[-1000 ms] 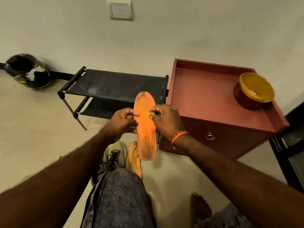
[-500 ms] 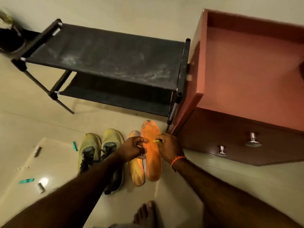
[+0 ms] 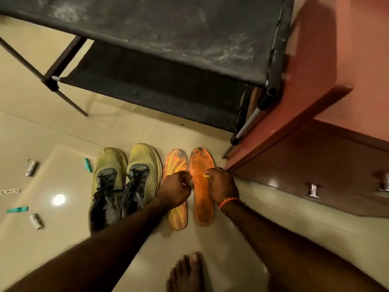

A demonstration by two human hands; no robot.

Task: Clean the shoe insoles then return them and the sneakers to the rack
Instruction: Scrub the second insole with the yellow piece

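Orange insoles point(image 3: 201, 186) lie on the floor beside the sneakers point(image 3: 126, 182); a small yellow scrap is pinched by the right hand point(image 3: 222, 186), the left hand point(image 3: 175, 190) is curled seemingly empty, so dirt could be resmeared.

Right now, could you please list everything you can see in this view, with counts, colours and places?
Yellow-green mesh sneakers with dark laces: two, side by side on the floor, left of the insoles.
Orange foam insoles: two, flat on the floor between sneakers and cabinet; the left one is yellow-streaked.
Black fabric shoe rack: one, two dusty shelves, behind the shoes.
Red-brown wooden cabinet with metal knobs: one, at right.
Small teal pieces: two, floor at left.
Small silver cylinders: two, floor at left.
Left hand: fingers curled, over the streaked insole.
Right hand: on the plain insole, pinching a small yellow item.
Bare foot: bottom centre.
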